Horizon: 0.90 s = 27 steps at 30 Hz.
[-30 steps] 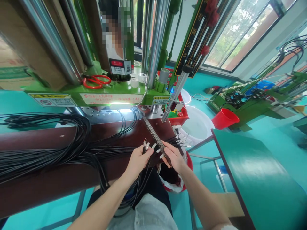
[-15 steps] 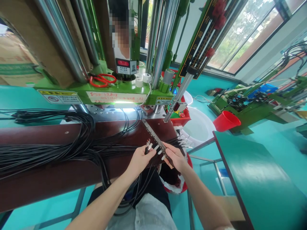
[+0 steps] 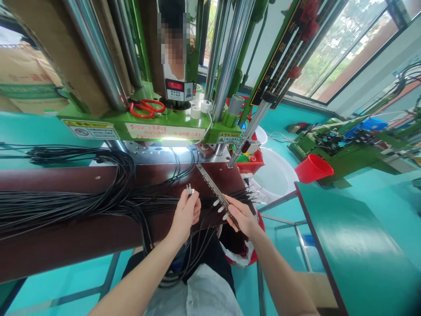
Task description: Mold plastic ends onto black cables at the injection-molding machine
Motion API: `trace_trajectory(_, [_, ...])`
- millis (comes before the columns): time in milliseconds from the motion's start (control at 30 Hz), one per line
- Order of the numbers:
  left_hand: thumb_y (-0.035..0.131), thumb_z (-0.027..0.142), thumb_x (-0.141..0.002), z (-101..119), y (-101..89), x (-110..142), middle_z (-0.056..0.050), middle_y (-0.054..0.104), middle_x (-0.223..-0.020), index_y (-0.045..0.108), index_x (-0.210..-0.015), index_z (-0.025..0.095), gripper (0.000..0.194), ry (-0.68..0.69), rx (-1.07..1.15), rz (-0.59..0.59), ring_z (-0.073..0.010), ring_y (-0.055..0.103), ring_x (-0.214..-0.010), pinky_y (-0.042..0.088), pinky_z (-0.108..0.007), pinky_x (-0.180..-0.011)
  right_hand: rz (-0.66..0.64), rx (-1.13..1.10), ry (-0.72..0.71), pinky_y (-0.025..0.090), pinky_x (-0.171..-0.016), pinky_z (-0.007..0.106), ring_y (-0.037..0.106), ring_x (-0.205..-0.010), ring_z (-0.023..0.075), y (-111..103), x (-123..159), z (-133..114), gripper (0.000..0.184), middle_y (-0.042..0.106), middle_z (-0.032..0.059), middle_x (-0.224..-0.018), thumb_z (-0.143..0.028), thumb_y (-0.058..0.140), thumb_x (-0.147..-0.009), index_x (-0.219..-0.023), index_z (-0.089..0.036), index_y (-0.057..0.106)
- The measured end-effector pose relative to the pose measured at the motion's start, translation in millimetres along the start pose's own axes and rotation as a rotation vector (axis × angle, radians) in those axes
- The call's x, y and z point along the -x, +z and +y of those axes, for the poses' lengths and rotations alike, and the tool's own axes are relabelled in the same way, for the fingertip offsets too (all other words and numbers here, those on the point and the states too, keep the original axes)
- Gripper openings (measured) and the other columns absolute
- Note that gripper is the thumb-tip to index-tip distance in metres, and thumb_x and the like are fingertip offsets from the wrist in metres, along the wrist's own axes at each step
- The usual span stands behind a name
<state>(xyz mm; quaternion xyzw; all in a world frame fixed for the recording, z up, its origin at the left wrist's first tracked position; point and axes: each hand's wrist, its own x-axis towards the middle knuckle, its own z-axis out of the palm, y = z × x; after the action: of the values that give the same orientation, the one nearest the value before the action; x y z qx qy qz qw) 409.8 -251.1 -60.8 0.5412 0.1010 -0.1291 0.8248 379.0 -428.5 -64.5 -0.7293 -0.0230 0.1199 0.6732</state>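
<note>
My left hand (image 3: 187, 212) is closed round several black cables, with their metal connector ends (image 3: 190, 190) poking up past the thumb. My right hand (image 3: 241, 214) grips the near end of a long metal bar (image 3: 210, 182) with slots along it. White-and-metal connectors (image 3: 221, 210) stick out of the bar's left side close to my right fingers. The bar slants away over the brown table (image 3: 158, 175), its far tip near the machine's metal base. A gap lies between my left hand and the bar. Cables from my left hand hang down towards my lap.
Bundles of black cable (image 3: 75, 206) run along the table. A green press (image 3: 138, 125) with red scissors (image 3: 147, 108) on its ledge stands behind. To the right are a lined red bin (image 3: 261, 226), a white tub (image 3: 279, 173), a red bucket (image 3: 315, 168) and a green-topped table (image 3: 355, 237).
My left hand has drawn back left from the bar with its connector ends. My right hand keeps its hold on the bar. The whole view has shifted slightly.
</note>
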Motion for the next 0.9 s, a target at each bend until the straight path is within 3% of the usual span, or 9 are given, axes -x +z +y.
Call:
trace_trajectory(100, [0.049,0.04,-0.075,-1.6,0.4,1.0,0.013,0.029,-0.044,0.031,-0.07,0.023,0.025,0.002,-0.065,-0.028,-0.0028,0.02,-0.033,0.014,-0.013,-0.033,-0.017,0.01,0.02,0.021,-0.031,0.017,0.032,-0.032,0.0037,-0.1,0.4,-2.0,0.045,0.044,-0.006,-0.047,-0.034,0.044,-0.088,-0.129,-0.015,0.044])
trace_trajectory(300, [0.063,0.039,-0.061,-8.1,-3.2,-3.4,0.01,0.035,-0.042,0.049,-0.065,0.017,0.027,0.027,-0.261,-0.066,-0.002,0.025,-0.033,0.016,-0.017,-0.035,-0.07,0.018,-0.016,0.022,-0.031,0.016,0.033,-0.033,0.0036,-0.8,0.3,-5.3,0.045,0.044,-0.006,-0.047,-0.035,0.044,-0.088,-0.127,-0.015,0.046])
trace_trajectory(500, [0.066,0.038,-0.058,-7.1,-6.1,-5.7,0.009,0.037,-0.041,0.051,-0.061,0.015,0.027,0.021,-0.221,-0.077,-0.0017,0.025,-0.034,0.017,-0.017,-0.036,-0.112,0.045,-0.012,0.023,-0.031,0.015,0.034,-0.035,0.0039,-3.6,-0.7,-1.8,0.046,0.043,-0.006,-0.049,-0.037,0.044,-0.088,-0.128,-0.015,0.045])
trace_trajectory(667, [0.069,0.039,-0.054,-11.7,-8.4,-7.8,0.008,0.038,-0.042,0.048,-0.057,0.016,0.031,0.017,-0.206,-0.065,-0.0029,0.029,-0.035,0.02,-0.017,-0.036,-0.142,0.208,0.017,0.028,-0.033,0.016,0.036,-0.034,0.0038,-2.2,-0.3,-0.9,0.047,0.043,-0.0067,-0.048,-0.036,0.042,-0.088,-0.131,-0.017,0.041])
trace_trajectory(767, [0.065,0.044,-0.061,-8.8,-7.4,-6.1,0.01,0.034,-0.043,0.049,-0.063,0.017,0.032,0.029,-0.18,-0.064,-0.0027,0.026,-0.034,0.018,-0.016,-0.034,-0.121,0.162,0.017,0.025,-0.033,0.015,0.035,-0.034,0.0038,-1.8,0.2,-1.1,0.046,0.043,-0.0067,-0.048,-0.036,0.042,-0.088,-0.13,-0.017,0.042])
trace_trajectory(900, [0.047,0.051,-0.076,1.7,-6.8,-1.7,0.01,0.035,-0.052,0.048,-0.087,0.023,0.03,0.072,0.021,-0.032,-0.003,0.022,-0.035,0.015,-0.014,-0.031,-0.052,0.058,0.031,0.02,-0.033,0.016,0.031,-0.032,0.0033,-2.9,0.6,-1.1,0.044,0.042,-0.0071,-0.045,-0.035,0.042,-0.089,-0.128,-0.017,0.044])
